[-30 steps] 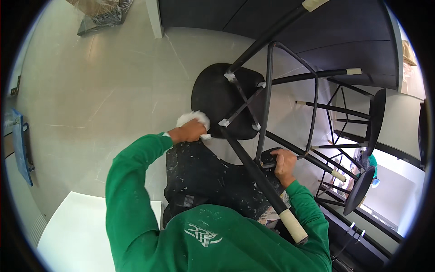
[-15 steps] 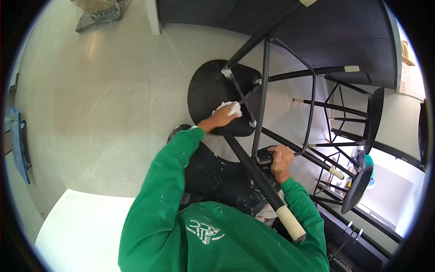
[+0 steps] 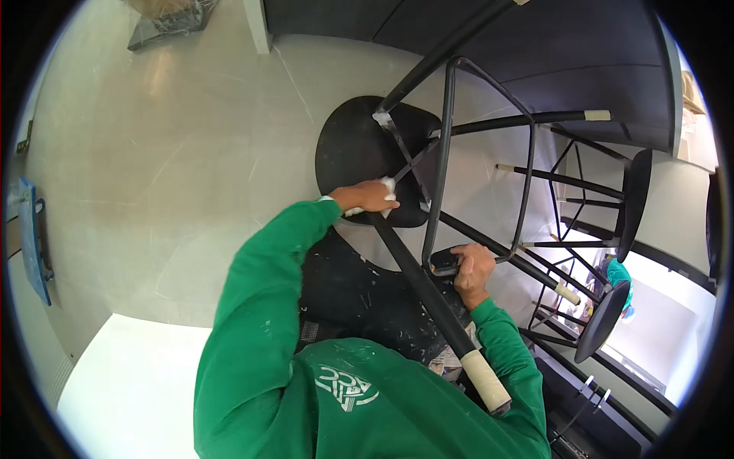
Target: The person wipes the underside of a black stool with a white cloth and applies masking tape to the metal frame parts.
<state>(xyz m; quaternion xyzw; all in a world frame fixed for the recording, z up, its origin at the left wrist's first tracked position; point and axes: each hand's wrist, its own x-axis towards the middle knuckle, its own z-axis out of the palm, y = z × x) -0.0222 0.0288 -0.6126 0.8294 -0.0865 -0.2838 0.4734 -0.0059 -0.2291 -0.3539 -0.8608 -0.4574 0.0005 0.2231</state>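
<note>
Mid-wipe: left hand (image 3: 372,196) pressing white cloth (image 3: 386,186) on upturned black stool (image 3: 359,149), right hand (image 3: 472,269) clamping footrest ring (image 3: 440,191); probably legs next.

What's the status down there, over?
Left hand presses white cloth on upturned black stool. Right hand grips its footrest ring. Nothing blocking.

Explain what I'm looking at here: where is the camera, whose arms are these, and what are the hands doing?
The camera sits on a person's head and looks down, so the round, bent edges come from its fisheye lens. The green sleeves are that person's own arms. A black bar stool is tipped over, legs toward the camera, its seat near the pale floor. The left hand presses a white cloth against the stool's frame by the seat. The right hand grips the footrest ring. More black stools stand at the right.
</note>
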